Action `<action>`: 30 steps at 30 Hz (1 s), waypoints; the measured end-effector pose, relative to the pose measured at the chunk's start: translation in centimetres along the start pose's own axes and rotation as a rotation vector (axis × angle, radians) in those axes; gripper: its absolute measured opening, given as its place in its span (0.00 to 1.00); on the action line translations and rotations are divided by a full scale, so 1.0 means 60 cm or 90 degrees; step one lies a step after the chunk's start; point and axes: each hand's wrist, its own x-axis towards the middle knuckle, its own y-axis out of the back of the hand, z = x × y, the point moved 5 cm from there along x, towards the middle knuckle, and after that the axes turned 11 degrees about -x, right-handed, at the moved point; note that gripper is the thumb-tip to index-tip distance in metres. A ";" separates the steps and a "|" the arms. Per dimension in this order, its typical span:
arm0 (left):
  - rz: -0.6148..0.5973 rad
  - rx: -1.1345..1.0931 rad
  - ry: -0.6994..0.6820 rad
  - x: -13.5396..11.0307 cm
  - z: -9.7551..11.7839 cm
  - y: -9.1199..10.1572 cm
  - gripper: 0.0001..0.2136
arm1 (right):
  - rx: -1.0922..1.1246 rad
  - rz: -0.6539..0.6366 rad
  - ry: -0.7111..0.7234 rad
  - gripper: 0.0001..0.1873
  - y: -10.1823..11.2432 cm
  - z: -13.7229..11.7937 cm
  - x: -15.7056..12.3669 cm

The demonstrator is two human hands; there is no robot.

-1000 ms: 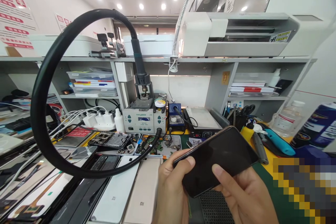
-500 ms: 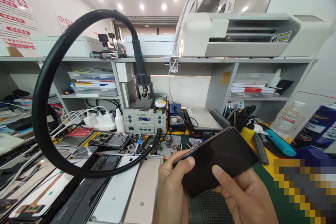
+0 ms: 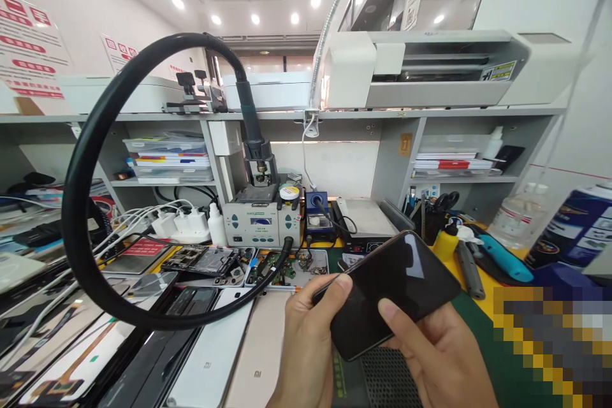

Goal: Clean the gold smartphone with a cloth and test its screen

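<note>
A black phone (image 3: 406, 274) with a dark screen is held tilted above the green mat, near the front of the bench. My left hand (image 3: 306, 344) grips its left edge, thumb lying on the glass. My right hand (image 3: 430, 357) cradles it from below on the right, thumb resting on the lower part of the screen. A black perforated grille (image 3: 387, 379) shows just under the phone between both hands.
A thick black hose (image 3: 95, 140) loops from the hot-air station (image 3: 261, 220) over the left of the bench. Several phones and back covers (image 3: 210, 357) lie at the left front. A heating plate (image 3: 366, 217), tool holder (image 3: 430, 213), yellow bottle (image 3: 445, 242) and clear bottle (image 3: 519, 213) stand behind.
The view has shifted slightly, so the phone and hands sit a little further left and lower. My grip on the phone is the same.
</note>
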 end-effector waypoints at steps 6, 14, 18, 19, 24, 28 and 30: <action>-0.025 -0.002 0.053 0.004 -0.002 -0.001 0.15 | 0.016 0.012 -0.015 0.38 0.003 0.000 0.000; 0.039 -0.048 0.112 0.003 -0.007 0.006 0.12 | -0.031 0.033 0.019 0.35 0.000 0.004 -0.007; 0.037 -0.076 0.135 0.003 -0.009 0.008 0.11 | -0.063 0.040 0.025 0.32 -0.001 0.008 -0.011; 0.033 -0.077 0.141 0.003 -0.009 0.009 0.11 | -0.067 0.040 0.024 0.30 -0.001 0.009 -0.011; 0.051 -0.081 0.149 0.004 -0.008 0.014 0.13 | -0.093 0.044 0.022 0.21 -0.001 0.013 -0.014; 0.055 -0.072 0.128 0.000 -0.006 0.010 0.11 | -0.091 0.048 0.035 0.21 -0.002 0.011 -0.018; 0.054 -0.068 0.114 -0.002 -0.005 0.008 0.10 | -0.094 0.046 0.031 0.21 -0.003 0.010 -0.020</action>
